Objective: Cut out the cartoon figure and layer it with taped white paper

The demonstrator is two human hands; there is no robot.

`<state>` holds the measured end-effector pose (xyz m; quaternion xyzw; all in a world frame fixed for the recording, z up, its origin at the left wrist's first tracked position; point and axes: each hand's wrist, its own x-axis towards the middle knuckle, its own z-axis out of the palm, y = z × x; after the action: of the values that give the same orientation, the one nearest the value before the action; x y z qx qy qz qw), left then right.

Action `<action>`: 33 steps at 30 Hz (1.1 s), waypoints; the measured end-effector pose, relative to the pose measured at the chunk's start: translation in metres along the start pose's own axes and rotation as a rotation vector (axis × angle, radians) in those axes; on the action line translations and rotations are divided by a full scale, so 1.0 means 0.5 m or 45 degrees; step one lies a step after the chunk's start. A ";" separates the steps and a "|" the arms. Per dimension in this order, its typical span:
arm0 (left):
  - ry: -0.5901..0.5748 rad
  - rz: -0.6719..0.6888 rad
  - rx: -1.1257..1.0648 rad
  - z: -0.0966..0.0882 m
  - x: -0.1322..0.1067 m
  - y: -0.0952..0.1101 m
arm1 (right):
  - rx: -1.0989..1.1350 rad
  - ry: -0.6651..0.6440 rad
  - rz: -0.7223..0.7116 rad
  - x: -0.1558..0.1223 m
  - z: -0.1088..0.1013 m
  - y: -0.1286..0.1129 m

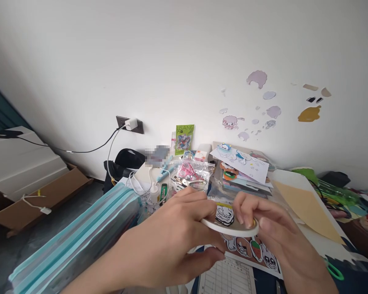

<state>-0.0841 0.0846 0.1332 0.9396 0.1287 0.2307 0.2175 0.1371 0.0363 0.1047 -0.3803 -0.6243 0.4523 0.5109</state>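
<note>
A thin, round white-edged ring (230,230), which looks like a narrow roll of tape, is held up between both hands. My left hand (174,228) grips its left side, fingers bent around the edge. At the right end, my right hand (272,228) pinches it with curled fingers. A black-and-white cartoon drawing (224,214) shows inside the ring; whether it lies on it or behind it I cannot tell. Below the hands is a brown sheet of cartoon figures (257,251). Part of a white gridded board (228,275) shows beneath that sheet.
A clear pouch with turquoise zips (79,241) stands at the left. Farther back are a green packet (184,139), a plastic bag with pink pieces (190,169) and stacked drawings (242,161). Tan paper (309,210) and green scissor handles (335,270) lie at the right.
</note>
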 end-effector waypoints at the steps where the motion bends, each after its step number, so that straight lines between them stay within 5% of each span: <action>1: 0.002 -0.008 0.013 0.001 0.000 -0.001 | -0.018 -0.022 0.011 0.000 -0.001 0.001; 8: 0.018 0.010 0.025 0.007 -0.001 -0.004 | -0.145 -0.118 0.039 -0.004 0.003 0.003; 19: 0.017 -0.045 -0.011 0.008 0.001 -0.008 | -0.140 -0.047 -0.064 -0.010 0.003 0.003; 33: 0.056 -0.166 -0.229 0.012 0.007 -0.022 | -0.363 0.334 -0.250 -0.010 0.018 0.000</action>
<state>-0.0795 0.0933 0.1245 0.9006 0.1730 0.2472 0.3127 0.1292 0.0302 0.1024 -0.4418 -0.6442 0.2541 0.5703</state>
